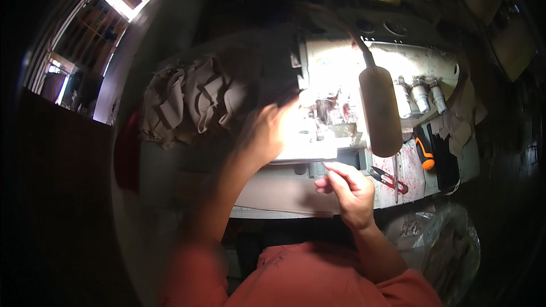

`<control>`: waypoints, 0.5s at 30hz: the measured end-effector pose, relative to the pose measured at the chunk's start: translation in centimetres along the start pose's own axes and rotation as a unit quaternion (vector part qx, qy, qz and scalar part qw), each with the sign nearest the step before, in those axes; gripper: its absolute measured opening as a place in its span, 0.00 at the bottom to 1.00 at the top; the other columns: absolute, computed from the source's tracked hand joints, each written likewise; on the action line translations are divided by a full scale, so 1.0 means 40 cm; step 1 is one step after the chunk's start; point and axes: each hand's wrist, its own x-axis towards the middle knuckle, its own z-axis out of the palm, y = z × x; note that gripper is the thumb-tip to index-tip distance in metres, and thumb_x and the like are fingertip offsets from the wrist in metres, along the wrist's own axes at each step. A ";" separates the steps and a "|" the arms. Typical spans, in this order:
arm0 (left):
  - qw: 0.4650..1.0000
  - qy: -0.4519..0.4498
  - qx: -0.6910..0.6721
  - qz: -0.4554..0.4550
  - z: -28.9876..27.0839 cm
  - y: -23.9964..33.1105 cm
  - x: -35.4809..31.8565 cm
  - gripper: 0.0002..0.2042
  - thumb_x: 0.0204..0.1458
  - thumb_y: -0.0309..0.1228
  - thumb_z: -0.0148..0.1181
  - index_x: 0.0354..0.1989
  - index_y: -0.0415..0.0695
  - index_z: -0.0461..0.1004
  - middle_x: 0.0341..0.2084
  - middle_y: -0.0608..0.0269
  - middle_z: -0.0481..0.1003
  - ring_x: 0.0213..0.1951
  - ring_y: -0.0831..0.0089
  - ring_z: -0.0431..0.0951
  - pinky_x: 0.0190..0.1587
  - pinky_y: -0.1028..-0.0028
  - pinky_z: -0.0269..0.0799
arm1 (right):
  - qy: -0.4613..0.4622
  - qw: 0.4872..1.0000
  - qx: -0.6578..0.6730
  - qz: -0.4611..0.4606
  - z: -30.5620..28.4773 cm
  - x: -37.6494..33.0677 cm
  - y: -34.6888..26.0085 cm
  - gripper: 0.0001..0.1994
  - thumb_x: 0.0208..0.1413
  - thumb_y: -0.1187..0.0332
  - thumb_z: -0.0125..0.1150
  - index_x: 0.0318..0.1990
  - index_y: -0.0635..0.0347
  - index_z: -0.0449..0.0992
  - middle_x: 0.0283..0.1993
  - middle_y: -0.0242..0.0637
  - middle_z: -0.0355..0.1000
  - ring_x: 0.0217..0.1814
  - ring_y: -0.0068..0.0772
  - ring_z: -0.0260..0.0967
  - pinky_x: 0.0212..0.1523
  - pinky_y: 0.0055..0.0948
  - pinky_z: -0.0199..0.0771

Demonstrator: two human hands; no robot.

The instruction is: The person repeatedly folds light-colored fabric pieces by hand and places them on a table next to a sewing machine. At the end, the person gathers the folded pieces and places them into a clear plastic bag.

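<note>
My left hand (267, 131) is raised and blurred in front of the brightly lit sewing machine (352, 74), close to its needle area (327, 111); whether it grips anything is hidden by blur and glare. My right hand (347, 190) hovers at the table's front edge with fingers curled and pinched together, above a flat beige fabric piece (278, 190). I cannot make out anything between those fingers. A long lamp head (380, 111) hangs over the machine bed.
A heap of beige fabric pieces (190, 99) lies left of the machine. Red-handled thread snips (389, 179), an orange-handled tool (424, 150) and a black tool lie to the right. Thread spools (421, 95) stand on the machine. A clear plastic bag (443, 244) sits at lower right.
</note>
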 end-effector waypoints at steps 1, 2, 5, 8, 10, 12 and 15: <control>0.999 0.042 0.014 0.002 0.003 -0.010 0.012 0.13 0.42 0.30 0.52 0.38 0.43 0.69 0.26 0.52 0.70 0.33 0.60 0.71 0.34 0.68 0.67 | 0.011 1.000 0.018 0.022 -0.009 -0.015 0.005 0.08 0.51 0.78 0.46 0.38 0.70 0.69 0.27 0.40 0.70 0.27 0.22 0.68 0.30 0.19 0.70; 0.998 -0.023 0.056 -0.014 0.002 -0.013 0.040 0.13 0.42 0.31 0.51 0.39 0.43 0.69 0.26 0.52 0.71 0.33 0.61 0.71 0.35 0.67 0.67 | 0.026 0.998 0.031 0.043 -0.018 -0.029 0.012 0.08 0.51 0.77 0.45 0.37 0.70 0.69 0.27 0.40 0.70 0.27 0.22 0.68 0.31 0.19 0.70; 0.967 0.076 0.231 0.074 -0.007 -0.068 0.106 0.14 0.44 0.33 0.49 0.39 0.42 0.70 0.29 0.51 0.71 0.36 0.63 0.71 0.41 0.66 0.65 | 0.029 0.998 0.016 0.053 -0.048 -0.066 0.034 0.08 0.52 0.76 0.45 0.37 0.70 0.69 0.27 0.40 0.70 0.28 0.22 0.67 0.31 0.19 0.69; 0.940 0.271 0.191 0.076 -0.019 -0.177 0.093 0.15 0.48 0.34 0.46 0.40 0.39 0.68 0.36 0.51 0.70 0.40 0.65 0.71 0.46 0.70 0.62 | 0.005 0.997 0.003 0.071 -0.047 -0.091 0.024 0.09 0.52 0.75 0.46 0.37 0.71 0.69 0.27 0.40 0.70 0.28 0.22 0.67 0.31 0.18 0.68; 0.934 0.265 -0.107 -0.216 -0.024 -0.183 0.058 0.13 0.51 0.32 0.43 0.43 0.42 0.68 0.38 0.51 0.69 0.40 0.66 0.70 0.43 0.73 0.65 | -0.040 0.993 -0.049 0.097 -0.060 -0.098 0.015 0.09 0.51 0.75 0.46 0.38 0.70 0.68 0.28 0.40 0.70 0.28 0.23 0.67 0.31 0.19 0.68; 0.939 0.314 -0.104 -0.092 -0.111 -0.060 -0.025 0.10 0.50 0.29 0.46 0.39 0.40 0.68 0.33 0.52 0.71 0.35 0.68 0.71 0.39 0.74 0.65 | -0.069 0.985 -0.101 0.118 -0.083 -0.111 0.029 0.09 0.50 0.75 0.47 0.38 0.70 0.68 0.29 0.41 0.70 0.27 0.24 0.67 0.31 0.20 0.68; 0.944 0.141 -0.283 -0.093 -0.023 0.045 -0.197 0.05 0.47 0.26 0.49 0.29 0.40 0.70 0.23 0.57 0.71 0.28 0.66 0.71 0.33 0.70 0.66 | -0.180 0.955 -0.227 0.065 -0.069 -0.110 0.037 0.10 0.47 0.72 0.52 0.38 0.66 0.69 0.31 0.42 0.70 0.31 0.34 0.68 0.34 0.26 0.67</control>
